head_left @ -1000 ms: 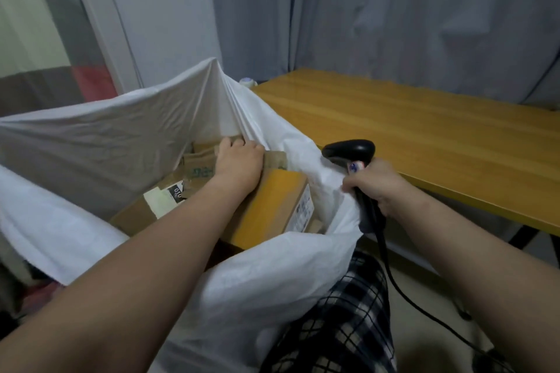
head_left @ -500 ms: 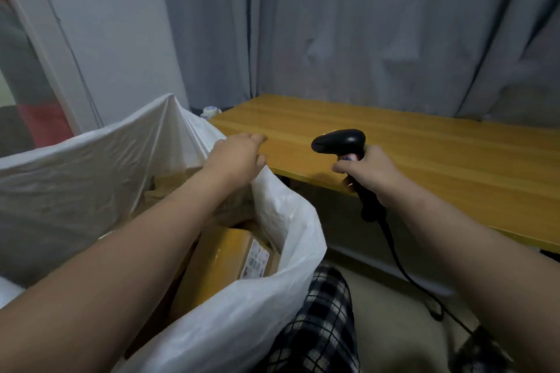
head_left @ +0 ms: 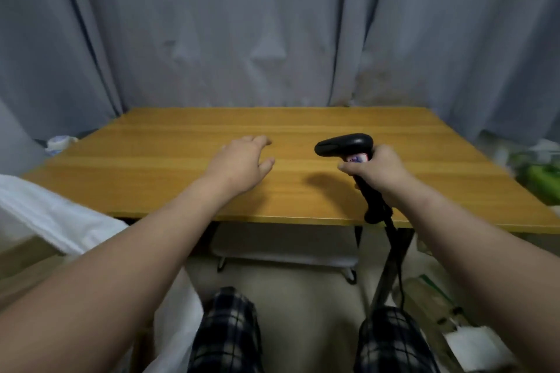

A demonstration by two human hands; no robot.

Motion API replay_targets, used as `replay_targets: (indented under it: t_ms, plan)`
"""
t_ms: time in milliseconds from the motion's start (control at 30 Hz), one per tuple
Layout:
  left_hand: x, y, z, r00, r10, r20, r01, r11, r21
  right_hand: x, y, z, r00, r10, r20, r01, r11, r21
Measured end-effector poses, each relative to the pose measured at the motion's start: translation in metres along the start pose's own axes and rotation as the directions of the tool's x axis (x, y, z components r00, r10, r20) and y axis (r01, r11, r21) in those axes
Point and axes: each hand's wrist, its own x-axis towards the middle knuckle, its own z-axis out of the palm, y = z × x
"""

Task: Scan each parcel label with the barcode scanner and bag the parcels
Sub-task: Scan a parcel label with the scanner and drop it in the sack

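1. Where the left forearm (head_left: 121,275) crosses it, the white bag (head_left: 39,209) at the near left is partly hidden and cut off; its contents cannot be made out.
2. Blurred clutter (head_left: 424,294) lies on the floor at the right.
3. Over the desk (head_left: 303,124), the right hand (head_left: 378,169) has its fingers (head_left: 348,167) wrapped round the handle of the black scanner (head_left: 345,145), whose cable (head_left: 395,254) hangs down; the left hand (head_left: 239,160) is palm down, fingers loosely spread, holding nothing.
4. Grey curtains (head_left: 272,24) hang behind.

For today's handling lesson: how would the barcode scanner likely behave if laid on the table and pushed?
The barcode scanner looks rigid plastic, so probably stiff. Its bulky head on a slim handle may tip sideways. The trailing cable could drag it.
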Motion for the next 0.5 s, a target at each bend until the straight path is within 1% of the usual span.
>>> replay_targets:
  t_ms: [100,233,367,467,500]
  plan:
    - [0.039,0.019,0.024,0.997,0.030,0.070,-0.020,0.991,-0.130,0.032,0.022,-0.032,0.997,0.044,-0.066,-0.044,0.999,0.007]
    - [0.083,0.034,0.053,0.988,0.068,0.138,-0.045,0.985,-0.165,0.071,0.050,-0.054,0.985,0.105,-0.138,-0.102,0.994,0.027]
    - [0.116,0.040,0.077,0.982,0.079,0.174,-0.056,0.989,-0.137,0.102,0.061,-0.051,0.972,0.232,-0.040,-0.223,0.962,0.156]
    - [0.134,0.044,0.087,0.978,0.086,0.190,-0.065,0.991,-0.114,0.129,0.059,-0.043,0.965,0.260,-0.036,-0.246,0.942,0.227]
    - [0.138,0.044,0.089,0.977,0.086,0.197,-0.065,0.992,-0.113,0.137,0.061,-0.041,0.963,0.265,-0.040,-0.249,0.942,0.226]
